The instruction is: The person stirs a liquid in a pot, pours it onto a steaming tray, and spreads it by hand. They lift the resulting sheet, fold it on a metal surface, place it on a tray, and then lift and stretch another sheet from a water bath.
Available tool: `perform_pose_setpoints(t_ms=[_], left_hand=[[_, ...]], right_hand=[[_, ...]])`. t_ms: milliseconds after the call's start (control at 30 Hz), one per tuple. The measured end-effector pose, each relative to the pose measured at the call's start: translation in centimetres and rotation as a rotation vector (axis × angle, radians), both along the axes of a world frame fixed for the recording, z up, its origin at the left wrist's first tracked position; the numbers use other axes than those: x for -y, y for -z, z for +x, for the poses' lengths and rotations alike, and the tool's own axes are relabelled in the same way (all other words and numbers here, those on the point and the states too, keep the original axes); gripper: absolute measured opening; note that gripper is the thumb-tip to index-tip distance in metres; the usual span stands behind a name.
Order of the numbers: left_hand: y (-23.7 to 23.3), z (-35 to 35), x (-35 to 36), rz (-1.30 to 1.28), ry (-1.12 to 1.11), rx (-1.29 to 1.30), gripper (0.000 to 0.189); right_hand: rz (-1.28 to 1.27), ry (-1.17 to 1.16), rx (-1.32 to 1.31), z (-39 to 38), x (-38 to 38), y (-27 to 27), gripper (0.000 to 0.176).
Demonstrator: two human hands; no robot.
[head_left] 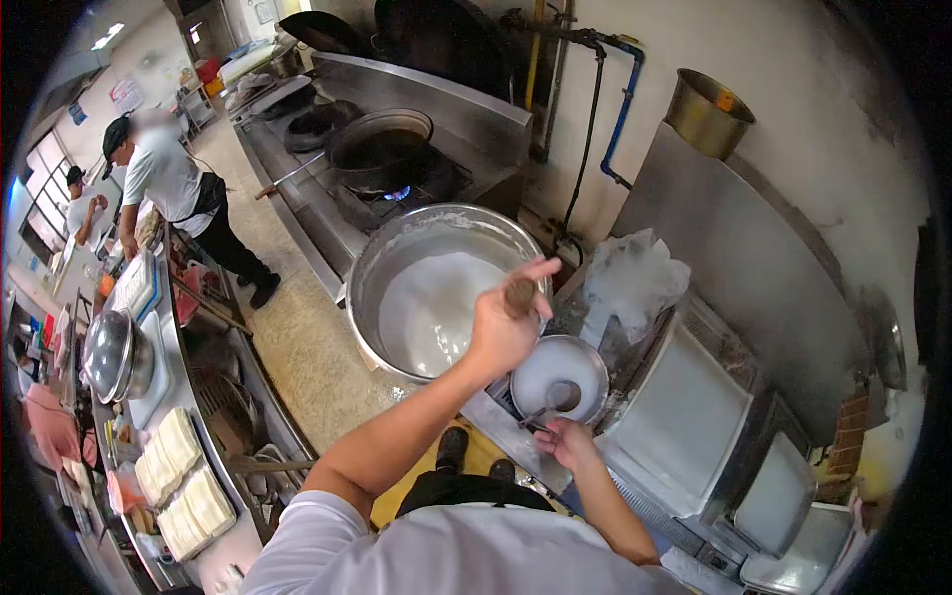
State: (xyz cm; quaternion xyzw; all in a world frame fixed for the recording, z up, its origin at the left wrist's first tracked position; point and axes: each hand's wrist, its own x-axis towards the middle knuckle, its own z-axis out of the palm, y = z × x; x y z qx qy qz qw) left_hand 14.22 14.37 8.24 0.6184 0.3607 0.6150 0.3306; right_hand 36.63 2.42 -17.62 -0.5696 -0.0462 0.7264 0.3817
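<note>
Left hand (pixel 501 332) is fisted round a wooden handle (pixel 519 295) over the pot (pixel 412 243). Right hand (pixel 565 441) pinches the ladle (pixel 560 397) in the bowl (pixel 601 359) right of the pot. Batter looks sloshy, so I'd grip the stem high and keep it level.

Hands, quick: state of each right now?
Left hand: closed on a wooden handle over the big pot.
Right hand: closed on the ladle in the small bowl.
</note>
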Motion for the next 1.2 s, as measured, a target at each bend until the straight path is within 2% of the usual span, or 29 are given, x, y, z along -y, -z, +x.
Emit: perform_pose_setpoints(t_ms=[33,200,300,400,433,567,667,733,833,933,1000,1100,1200], left_hand=[[0.8,-0.9,-1.6,0.055,-0.034,-0.005,0.027],[4.1,-5.5,-9.2,-0.166,-0.056,0.335,0.028],[5.1,-8.1,-11.8,-0.23,-0.06,0.475,0.033],[6.3,-10.3,-13.6,-0.229,-0.054,0.576,0.032],[6.7,-11.1,-13.9,-0.222,-0.031,0.629,0.031],[5.5,-14.3,-13.6,-0.225,-0.065,0.685,0.029],[6.4,-17.0,-13.6,-0.184,-0.117,0.645,0.03],[6.5,-18.6,-13.5,-0.172,-0.13,0.667,0.03],[5.5,-20.7,-12.2,-0.202,-0.164,0.697,0.029],[5.0,-22.5,-10.4,-0.174,-0.228,0.662,0.028],[6.3,-23.9,-9.5,-0.124,-0.216,0.666,0.027],[7.0,-25.4,-7.3,-0.109,-0.277,0.573,0.027],[7.1,-26.1,-4.6,-0.046,-0.301,0.448,0.025]], right_hand=[[-0.023,0.036,-0.037,-0.5,-0.5,1.1,0.026],[-0.166,0.216,-0.213,-2.4,-3.2,5.2,0.023],[-0.228,0.33,-0.317,-3.8,-4.3,5.8,0.012],[-0.115,0.198,-0.2,-3.3,-4.8,6.5,0.011],[-0.172,0.323,-0.091,-4.4,-5.3,4.8,0.011],[-0.016,0.273,0.064,-4.0,-6.2,0.8,0.011],[0.255,0.2,0.232,-3.0,-7.9,-2.3,0.009],[0.471,0.154,0.517,-4.7,-10.1,-7.5,0.013],[0.627,-0.029,0.692,-7.0,-12.8,-17.1,0.019],[0.787,-0.29,0.984,-9.6,-16.0,-23.4,0.023],[0.912,-0.465,1.228,-12.3,-18.0,-26.2,0.023],[1.116,-0.616,1.4,-14.7,-22.2,-22.8,0.025],[1.051,-0.955,1.68,-17.9,-25.1,-20.2,0.023]])
